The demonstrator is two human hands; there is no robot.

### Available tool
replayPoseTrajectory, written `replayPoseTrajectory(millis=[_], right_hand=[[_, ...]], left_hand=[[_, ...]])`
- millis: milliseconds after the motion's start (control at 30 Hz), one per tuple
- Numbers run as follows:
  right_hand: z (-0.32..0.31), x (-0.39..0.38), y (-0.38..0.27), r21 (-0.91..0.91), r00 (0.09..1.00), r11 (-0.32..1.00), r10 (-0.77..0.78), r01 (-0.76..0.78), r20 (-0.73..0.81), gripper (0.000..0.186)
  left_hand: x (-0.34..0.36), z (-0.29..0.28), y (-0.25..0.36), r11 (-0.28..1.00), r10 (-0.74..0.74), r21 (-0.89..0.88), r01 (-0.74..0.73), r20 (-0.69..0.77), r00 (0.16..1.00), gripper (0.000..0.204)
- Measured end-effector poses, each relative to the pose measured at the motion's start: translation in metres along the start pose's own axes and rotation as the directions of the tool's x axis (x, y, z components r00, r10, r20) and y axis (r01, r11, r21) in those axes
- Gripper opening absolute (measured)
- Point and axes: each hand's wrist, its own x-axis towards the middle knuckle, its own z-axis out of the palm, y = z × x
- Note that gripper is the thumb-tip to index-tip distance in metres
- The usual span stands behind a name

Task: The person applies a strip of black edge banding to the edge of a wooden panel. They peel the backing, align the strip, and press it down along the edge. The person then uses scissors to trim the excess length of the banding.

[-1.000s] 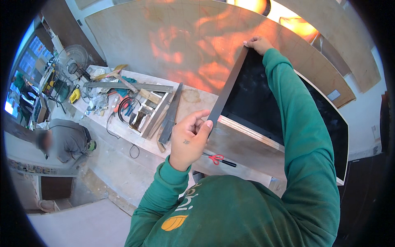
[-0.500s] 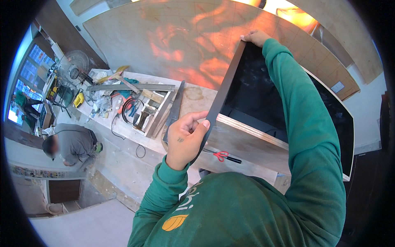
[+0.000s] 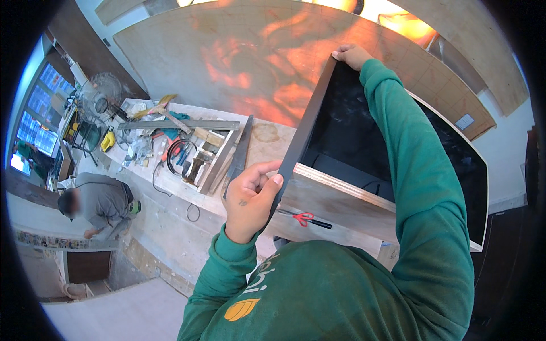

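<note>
A long dark grey edging strip (image 3: 310, 118) runs along the left edge of a glossy black board (image 3: 344, 113). My left hand (image 3: 248, 199) pinches the strip between thumb and fingers near its close end, where the strip hangs past the board's corner. At the far end my right hand (image 3: 352, 55) grips the strip with its fingertips at the board's far left corner. The near side of the board shows a bare, layered plywood edge (image 3: 344, 184). Red-handled scissors (image 3: 304, 219) lie below that edge, near my left hand.
A cluttered bench (image 3: 213, 202) to the left bears a wooden tray (image 3: 211, 153), a hammer (image 3: 173, 120), cables and a long metal bar (image 3: 187, 124). A large curved panel (image 3: 170, 51) stands behind. A person (image 3: 102, 199) in grey crouches at far left, near a fan (image 3: 105, 91).
My left hand and the strip's near end have shifted slightly left, closer to the board's near corner. The right hand keeps its hold at the far end.
</note>
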Motion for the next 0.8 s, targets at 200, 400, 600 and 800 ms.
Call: replayPoseTrajectory(millis=[200, 400, 600, 800], right_hand=[[-0.005, -0.003, -0.002, -0.044, 0.999, 0.999, -0.013, 0.015, 0.036, 0.028], [-0.004, -0.007, -0.008, -0.088, 1.000, 0.996, -0.021, 0.020, 0.000, 0.026], [0.005, -0.023, -0.019, 0.003, 0.985, 0.994, -0.110, 0.111, -0.136, 0.014], [0.003, -0.028, -0.022, -0.051, 0.985, 0.988, -0.148, 0.144, -0.090, 0.015]], left_hand=[[-0.005, -0.003, -0.003, 1.000, -0.013, -0.002, 0.013, -0.010, 1.000, 0.026], [-0.004, -0.003, -0.002, 1.000, -0.002, -0.006, 0.002, 0.006, 1.000, 0.026], [-0.005, -0.002, 0.000, 1.000, 0.007, -0.015, -0.007, 0.021, 1.000, 0.026], [-0.005, 0.001, 0.001, 1.000, 0.008, -0.020, -0.008, 0.012, 1.000, 0.026]])
